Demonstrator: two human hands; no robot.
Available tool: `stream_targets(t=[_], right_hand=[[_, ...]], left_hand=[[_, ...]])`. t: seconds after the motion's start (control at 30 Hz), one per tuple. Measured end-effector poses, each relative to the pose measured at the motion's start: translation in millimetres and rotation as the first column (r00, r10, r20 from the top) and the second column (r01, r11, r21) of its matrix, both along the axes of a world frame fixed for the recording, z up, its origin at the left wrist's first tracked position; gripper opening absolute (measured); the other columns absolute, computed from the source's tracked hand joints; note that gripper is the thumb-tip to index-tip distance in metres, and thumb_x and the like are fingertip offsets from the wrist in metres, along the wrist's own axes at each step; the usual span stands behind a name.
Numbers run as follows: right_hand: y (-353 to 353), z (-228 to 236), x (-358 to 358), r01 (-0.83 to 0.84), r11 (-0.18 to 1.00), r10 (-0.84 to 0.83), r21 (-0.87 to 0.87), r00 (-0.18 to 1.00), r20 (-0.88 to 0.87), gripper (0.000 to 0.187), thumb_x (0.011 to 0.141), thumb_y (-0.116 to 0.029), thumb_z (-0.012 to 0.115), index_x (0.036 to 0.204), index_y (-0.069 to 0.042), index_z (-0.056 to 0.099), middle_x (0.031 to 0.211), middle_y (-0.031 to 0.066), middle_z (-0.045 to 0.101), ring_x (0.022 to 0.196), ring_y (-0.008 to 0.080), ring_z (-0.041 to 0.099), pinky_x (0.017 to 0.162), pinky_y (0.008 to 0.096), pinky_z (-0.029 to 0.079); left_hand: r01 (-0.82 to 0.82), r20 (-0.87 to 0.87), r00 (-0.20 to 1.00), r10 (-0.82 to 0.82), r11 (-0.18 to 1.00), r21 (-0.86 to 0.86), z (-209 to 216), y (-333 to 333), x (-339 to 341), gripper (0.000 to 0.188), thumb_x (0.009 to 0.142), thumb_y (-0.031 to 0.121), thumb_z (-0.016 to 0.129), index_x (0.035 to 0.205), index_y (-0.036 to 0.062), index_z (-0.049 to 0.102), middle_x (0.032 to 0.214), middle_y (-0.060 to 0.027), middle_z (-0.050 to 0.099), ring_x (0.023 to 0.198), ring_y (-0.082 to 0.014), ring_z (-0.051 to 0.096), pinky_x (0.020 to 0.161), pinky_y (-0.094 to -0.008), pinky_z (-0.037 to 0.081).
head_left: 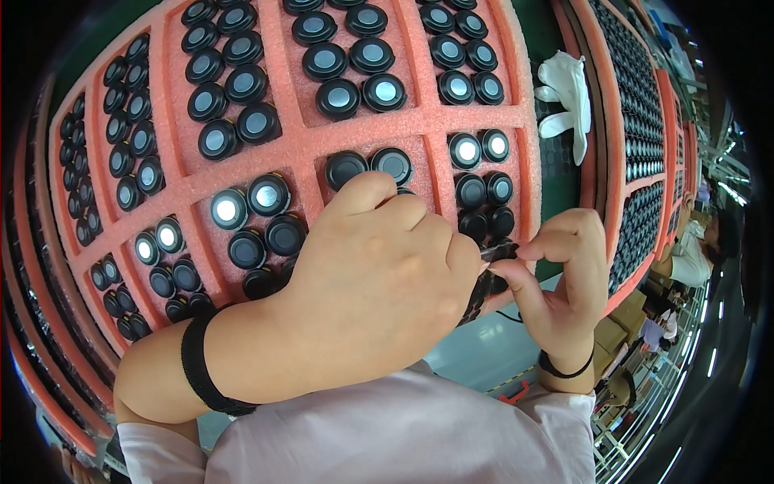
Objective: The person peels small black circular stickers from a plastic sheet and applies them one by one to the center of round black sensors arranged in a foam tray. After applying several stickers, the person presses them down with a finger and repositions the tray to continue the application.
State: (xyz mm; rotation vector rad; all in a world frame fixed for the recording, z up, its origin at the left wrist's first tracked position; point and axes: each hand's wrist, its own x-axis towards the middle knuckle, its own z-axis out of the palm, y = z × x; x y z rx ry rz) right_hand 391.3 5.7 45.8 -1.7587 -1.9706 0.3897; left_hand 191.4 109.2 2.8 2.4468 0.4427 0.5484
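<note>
My left hand [387,266] reaches across the near part of a pink foam tray [359,129], its fingers curled. My right hand [564,278] is beside it, thumb and forefinger pinched together at the tray's right edge. Between the two hands runs a dark glossy strip [477,300]; both seem to grip it, though the left fingertips are hidden. Around them, round black parts [471,190] sit in the tray's compartments. Some show a silver disc on top, like one round part [465,150]; others, such as the round part [347,170] above my left knuckles, have plain black tops.
A white glove [568,101] lies right of the tray on a dark green surface. Farther right stand more pink trays [637,121] filled with similar parts. Stacked tray edges [40,323] line the left. Cardboard boxes [617,331] and other people are at the far right.
</note>
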Motion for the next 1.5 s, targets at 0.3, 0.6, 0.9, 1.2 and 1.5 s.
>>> stream_targets(t=[0.3,0.6,0.9,1.2,1.5], right_hand=[[-4.0,-3.9,-15.3,0.129,0.991,-0.129,0.018,0.992,-0.001,0.030,0.066,0.005,0.085,0.088,-0.001,0.065,0.086,0.0084,0.062,0.081,0.0251,0.058,0.069,0.0339,0.044],[-1.3,-8.5,-10.7,0.141,0.989,-0.140,0.034,0.989,-0.038,0.027,0.066,-0.001,0.087,0.084,-0.005,0.067,0.081,0.0061,0.063,0.070,0.0242,0.055,0.064,0.0358,0.041],[-1.8,-13.8,-5.1,0.037,0.993,-0.044,0.116,0.997,0.057,0.028,0.067,-0.006,0.087,0.087,-0.006,0.066,0.083,0.0062,0.061,0.074,0.0255,0.056,0.068,0.0375,0.040],[-3.4,-18.1,-2.1,-0.017,0.982,-0.013,0.186,0.987,0.159,0.031,0.068,-0.011,0.087,0.088,-0.008,0.064,0.086,0.0062,0.060,0.077,0.0264,0.057,0.071,0.0384,0.040],[-3.4,-17.6,-2.7,0.070,0.987,-0.083,0.143,0.993,0.084,0.034,0.068,-0.014,0.089,0.090,-0.009,0.064,0.088,0.0056,0.057,0.081,0.0261,0.054,0.073,0.0373,0.039]], left_hand=[[0.012,-0.038,0.999,-0.009,0.998,0.070,0.9,-4.4,-1.0,0.017,0.077,0.020,0.075,0.078,0.0094,0.063,0.070,-0.0014,0.050,0.071,-0.0218,0.051,0.076,-0.0385,0.042],[0.015,-0.007,1.000,-0.015,0.999,0.040,0.1,-3.0,-0.4,0.016,0.078,0.020,0.075,0.078,0.0093,0.063,0.070,-0.0016,0.051,0.070,-0.0217,0.052,0.074,-0.0383,0.042],[0.009,-0.002,1.000,-0.009,0.997,-0.076,1.3,-1.1,-0.4,0.017,0.080,0.016,0.076,0.076,0.0080,0.061,0.067,-0.0041,0.055,0.066,-0.0240,0.055,0.072,-0.0392,0.043],[-0.003,-0.010,1.000,0.002,0.989,-0.148,2.1,0.7,0.2,0.017,0.082,0.014,0.076,0.075,0.0078,0.061,0.069,-0.0058,0.060,0.066,-0.0258,0.059,0.072,-0.0399,0.044],[-0.013,-0.003,1.000,0.013,0.993,-0.121,0.4,2.4,0.6,0.016,0.082,0.014,0.076,0.076,0.0079,0.063,0.069,-0.0057,0.060,0.066,-0.0258,0.059,0.072,-0.0396,0.044]])
